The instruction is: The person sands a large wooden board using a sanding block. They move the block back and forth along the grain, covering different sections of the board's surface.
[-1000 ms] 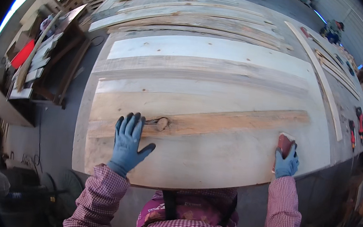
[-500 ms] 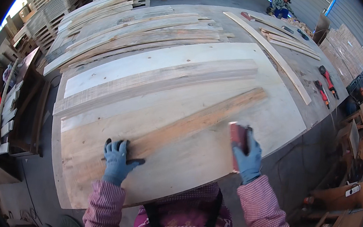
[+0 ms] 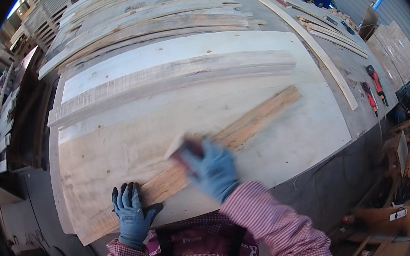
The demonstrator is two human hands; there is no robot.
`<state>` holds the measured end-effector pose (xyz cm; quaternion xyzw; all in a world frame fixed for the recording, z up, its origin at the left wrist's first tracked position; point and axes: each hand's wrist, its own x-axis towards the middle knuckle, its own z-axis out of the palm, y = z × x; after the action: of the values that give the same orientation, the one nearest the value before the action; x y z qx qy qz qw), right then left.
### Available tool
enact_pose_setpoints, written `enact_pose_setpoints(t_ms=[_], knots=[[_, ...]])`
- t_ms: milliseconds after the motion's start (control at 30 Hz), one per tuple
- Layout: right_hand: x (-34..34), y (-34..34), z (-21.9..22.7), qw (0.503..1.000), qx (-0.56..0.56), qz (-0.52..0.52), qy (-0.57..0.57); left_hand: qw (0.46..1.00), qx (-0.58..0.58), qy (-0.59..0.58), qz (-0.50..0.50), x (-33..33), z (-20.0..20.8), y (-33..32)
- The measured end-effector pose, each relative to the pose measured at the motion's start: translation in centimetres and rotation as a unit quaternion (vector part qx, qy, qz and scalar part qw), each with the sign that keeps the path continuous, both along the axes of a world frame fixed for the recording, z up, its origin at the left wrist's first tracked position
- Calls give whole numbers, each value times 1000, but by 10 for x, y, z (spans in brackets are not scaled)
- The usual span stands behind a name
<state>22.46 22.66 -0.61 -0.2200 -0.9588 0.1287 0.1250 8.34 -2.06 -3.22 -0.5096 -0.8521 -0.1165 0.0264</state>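
Plank [image 3: 165, 181] lies beneath the left grip [image 3: 133, 219], spread flat, clasping nothing. Right grip [image 3: 215, 170] wraps a red block [image 3: 191, 152].

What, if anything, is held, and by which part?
Right hand: a dark-red block, gripped at its wrist-side end, exact finger placement blurred. Left hand: nothing gripped, resting on the board.

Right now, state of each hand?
Left hand: open, fingers spread on the plank.
Right hand: closed on a reddish block, blurred.
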Motion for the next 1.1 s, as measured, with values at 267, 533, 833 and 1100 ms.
enact_pose_setpoints(t_ms=[267, 533, 833, 1100], knots=[[40, 158, -18, 913, 142, -371, -88, 1000, -7, -8, -15, 5, 2, 11], [-35, -51, -14, 997, 76, 13, 10, 999, 25, -13, -15, -1, -2, 6], [83, 188, -27, 895, 200, -378, -127, 998, 49, -41, -16, 2, -1, 15], [-31, -52, -11, 994, 76, -12, -78, 1000, 18, -11, -16, -5, -6, 3]])
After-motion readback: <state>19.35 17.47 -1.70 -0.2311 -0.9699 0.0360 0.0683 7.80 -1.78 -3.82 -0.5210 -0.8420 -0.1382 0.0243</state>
